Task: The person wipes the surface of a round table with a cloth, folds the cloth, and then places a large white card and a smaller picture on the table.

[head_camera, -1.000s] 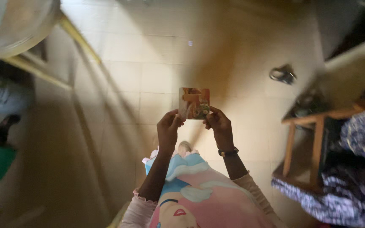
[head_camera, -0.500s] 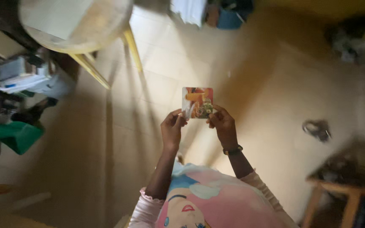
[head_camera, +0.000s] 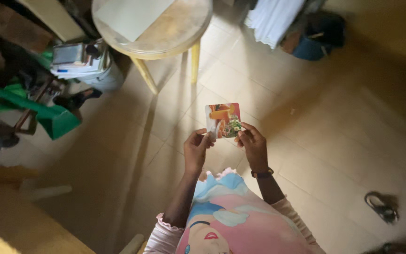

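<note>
A green cloth (head_camera: 52, 120) is lying at the far left, a round wooden stool (head_camera: 165, 28) standing above centre; the left hand (head_camera: 196, 149) is pinching the lower left corner of a small square picture card (head_camera: 222, 120), which is sitting just above both hands over the tiled floor (head_camera: 334, 127); the right hand (head_camera: 253, 146) is gripping its lower right corner; a dark sandal (head_camera: 380, 206) is lying far right.

One head-worn camera looks steeply down, close above the tiled floor (head_camera: 334, 141).
</note>
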